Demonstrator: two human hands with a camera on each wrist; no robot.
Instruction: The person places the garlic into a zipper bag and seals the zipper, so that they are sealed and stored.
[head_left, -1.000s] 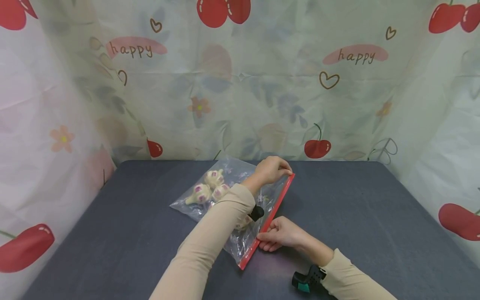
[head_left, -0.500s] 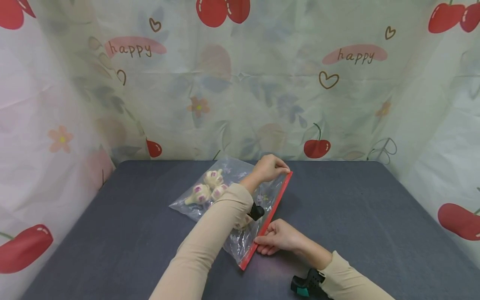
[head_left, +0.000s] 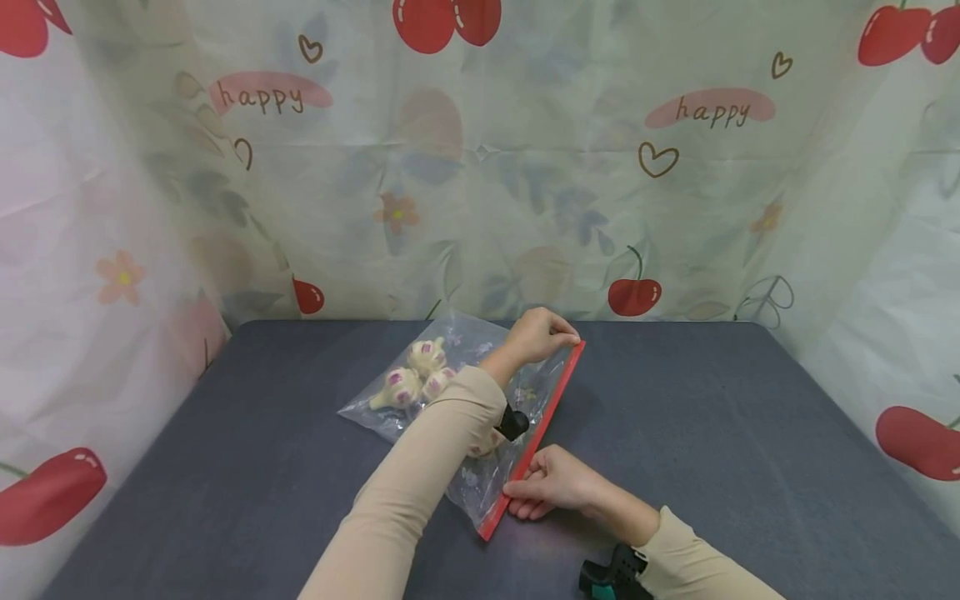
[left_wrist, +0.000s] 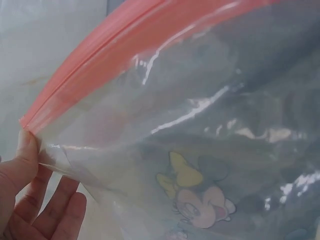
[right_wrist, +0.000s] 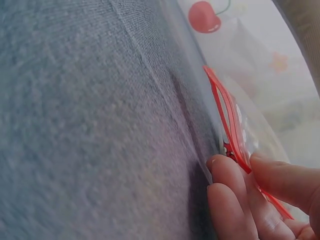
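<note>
A clear zip bag (head_left: 468, 487) with a red zip strip (head_left: 556, 396) lies slanted on the table. Several whitish garlic bulbs (head_left: 397, 387) with purple patches show inside it, partly hidden by the left forearm. At the strip's far end my left hand (head_left: 534, 336) pinches the bag's corner; the left wrist view shows thumb and finger just below the red band (left_wrist: 85, 70). My right hand (head_left: 558, 483) pinches the strip near its near end. Two red edges (right_wrist: 227, 117) stand apart past the right fingers in the right wrist view. A cartoon face (left_wrist: 200, 205) is printed on the plastic.
The dark grey table (head_left: 697, 433) reaches back to a patterned cloth curtain (head_left: 480, 192) with cherries, which also hangs at both sides. A black strap with a device (head_left: 618, 575) sits at the right wrist, and another black device (head_left: 513, 423) at the left.
My right hand has slid along the red strip toward its near end. My left hand stays at the far corner, barely shifted.
</note>
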